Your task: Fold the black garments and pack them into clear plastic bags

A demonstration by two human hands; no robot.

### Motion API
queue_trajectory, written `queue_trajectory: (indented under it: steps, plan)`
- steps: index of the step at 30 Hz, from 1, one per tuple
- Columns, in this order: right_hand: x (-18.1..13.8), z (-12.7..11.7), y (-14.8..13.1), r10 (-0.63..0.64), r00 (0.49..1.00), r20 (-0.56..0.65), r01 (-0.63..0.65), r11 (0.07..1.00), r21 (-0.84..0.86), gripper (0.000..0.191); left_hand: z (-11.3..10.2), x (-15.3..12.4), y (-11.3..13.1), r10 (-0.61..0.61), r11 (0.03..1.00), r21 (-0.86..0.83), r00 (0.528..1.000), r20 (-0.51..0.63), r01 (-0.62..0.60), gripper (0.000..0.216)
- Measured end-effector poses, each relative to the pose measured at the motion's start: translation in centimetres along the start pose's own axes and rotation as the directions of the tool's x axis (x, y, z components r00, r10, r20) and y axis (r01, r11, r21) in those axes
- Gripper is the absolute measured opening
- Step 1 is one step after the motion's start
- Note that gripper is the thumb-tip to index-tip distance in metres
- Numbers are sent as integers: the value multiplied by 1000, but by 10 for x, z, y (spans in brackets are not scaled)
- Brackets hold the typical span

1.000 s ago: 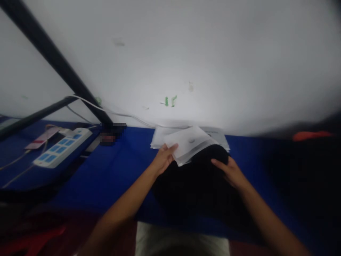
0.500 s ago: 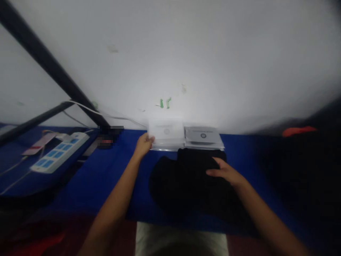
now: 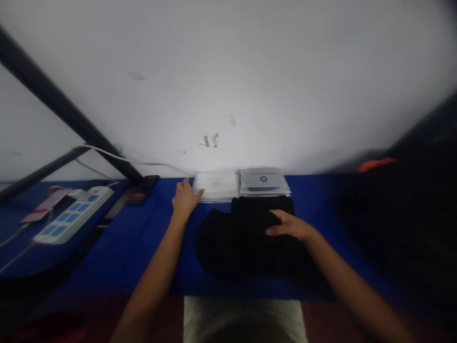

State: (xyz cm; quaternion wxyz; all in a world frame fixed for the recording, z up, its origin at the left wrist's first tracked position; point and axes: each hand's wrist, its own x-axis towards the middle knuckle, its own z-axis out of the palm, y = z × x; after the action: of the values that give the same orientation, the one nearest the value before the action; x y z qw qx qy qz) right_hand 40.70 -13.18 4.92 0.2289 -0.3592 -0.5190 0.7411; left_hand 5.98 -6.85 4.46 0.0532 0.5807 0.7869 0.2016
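Note:
At the back of the blue-covered table (image 3: 143,247), my left hand (image 3: 184,199) rests with fingers apart at the left edge of a stack of clear-and-white plastic bags (image 3: 217,185). A second stack of bags (image 3: 262,181), its top one grey with a dark round mark, lies just to the right. In front of both stacks is folded black fabric (image 3: 246,243), its details lost in the dark. My right hand (image 3: 291,226) lies on the right part of this fabric, thumb and forefinger spread; its other fingers do not show clearly.
On the left are a white power strip (image 3: 74,214) with blue sockets, cables and a pinkish device (image 3: 46,205). A dark metal bar (image 3: 67,109) slants down there. Dark material with an orange-red patch (image 3: 376,164) is at the right. The white wall (image 3: 303,95) stands behind.
The top bag of the left stack was slightly raised in my left hand; now it lies flatter and the fingers have let go. My right hand stays on the black fabric. The view has shifted.

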Motion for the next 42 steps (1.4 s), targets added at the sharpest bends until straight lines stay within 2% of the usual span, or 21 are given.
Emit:
queue_trajectory:
  steps: [2, 3, 4, 5, 6, 8, 9, 11, 13, 15, 18, 20, 21, 23, 25, 27, 30, 33, 36, 39, 42]
  plan:
    - [2, 2, 3, 12, 1000, 8, -12, 998, 67, 46, -2, -25, 21, 152, 986, -56, 985, -76, -157, 70]
    - [3, 3, 4, 15, 1000, 15, -16, 993, 115, 46, -3, -40, 32, 244, 955, -162, 968, -56, -250, 67]
    - [4, 6, 4, 12, 999, 30, -16, 986, 166, 45, -4, -56, 43, 337, 894, -320, 941, 16, -315, 62]
    - [5, 8, 4, 2, 999, 54, -14, 977, 211, 45, -6, -71, 53, 437, 802, -506, 889, 134, -318, 58]
    - [6, 11, 3, -11, 997, 79, -8, 970, 244, 45, -8, -83, 62, 515, 717, -653, 817, 258, -245, 52]
    - [5, 16, 0, -32, 993, 111, 1, 964, 265, 45, -14, -100, 71, 602, 576, -817, 686, 409, -18, 45]
    - [4, 17, -1, -27, 993, 113, -3, 966, 260, 45, -16, -104, 72, 620, 527, -845, 640, 453, 88, 43]
    - [-1, 17, -1, 3, 998, 57, -18, 967, 254, 42, -18, -105, 70, 630, 484, -849, 590, 505, 211, 43]
    - [-8, 14, 4, 54, 996, -66, -33, 958, 284, 38, -15, -99, 65, 624, 513, -826, 560, 545, 232, 46]
    - [-18, 8, 12, 114, 969, -219, -30, 935, 354, 34, -8, -91, 62, 609, 574, -802, 570, 552, 164, 46]
    - [-32, 1, 22, 157, 926, -344, 9, 900, 435, 33, 2, -87, 63, 591, 665, -744, 656, 469, -67, 36]
    - [-40, 1, 24, 132, 928, -348, 37, 898, 439, 33, 3, -93, 71, 598, 700, -669, 717, 357, -251, 41]
    - [-44, 3, 23, 114, 933, -341, 49, 899, 435, 34, 3, -99, 77, 620, 698, -634, 725, 299, -335, 48]
    - [-49, 9, 21, 79, 939, -334, 73, 905, 419, 36, 1, -114, 91, 705, 644, -591, 676, 213, -486, 72]
    - [-53, 15, 18, 48, 939, -339, 92, 919, 383, 36, 2, -131, 106, 798, 564, -585, 566, 206, -583, 91]
    - [-55, 18, 18, 21, 931, -364, 107, 938, 329, 34, 6, -142, 117, 826, 537, -574, 522, 211, -618, 84]
    - [-56, 18, 22, -1, 924, -384, 110, 958, 263, 33, 15, -146, 122, 805, 539, -585, 575, 146, -606, 48]
    - [-56, 16, 29, -7, 915, -404, 89, 979, 185, 36, 15, -138, 118, 772, 504, -652, 634, 46, -566, 23]
    - [-55, 14, 32, -90, 923, -374, 50, 992, -114, 40, 5, -128, 106, 674, 508, -714, 739, -20, -482, 14]
    - [-54, 8, 31, -180, 903, -389, 14, 919, -393, 42, -7, -116, 84, 481, 485, -841, 876, 29, -238, 16]
    - [-54, -2, 26, -221, 849, -479, -1, 907, -420, 37, -14, -104, 50, 295, 256, -966, 949, 113, 36, 22]
